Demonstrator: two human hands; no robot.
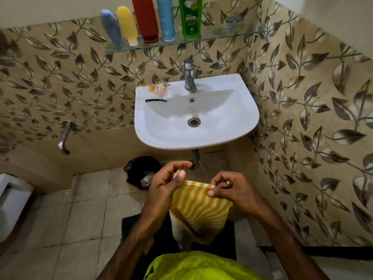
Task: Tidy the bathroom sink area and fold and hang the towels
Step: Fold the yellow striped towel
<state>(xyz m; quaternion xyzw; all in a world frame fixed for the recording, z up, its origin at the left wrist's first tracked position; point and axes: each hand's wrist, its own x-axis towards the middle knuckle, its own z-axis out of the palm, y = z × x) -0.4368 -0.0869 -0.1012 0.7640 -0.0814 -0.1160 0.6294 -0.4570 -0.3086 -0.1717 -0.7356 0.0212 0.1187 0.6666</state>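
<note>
A yellow and white striped towel (198,211) hangs folded in front of my body, below the white sink (238,118). My left hand (167,178) pinches its upper left corner between thumb and fingers. My right hand (232,188), with a ring on one finger, pinches the upper right corner. The top edge is stretched between both hands. On the sink's left rim lie torn sachet wrappers (159,90) and a thin dark strip (155,100).
A glass shelf (222,36) above the tap (189,76) carries several bottles and tubes. A bin with a black liner (141,170) stands on the floor under the sink. A wall spout (65,138) sticks out at left, with a toilet (12,203) at the far left. A dark mat (141,229) lies under me.
</note>
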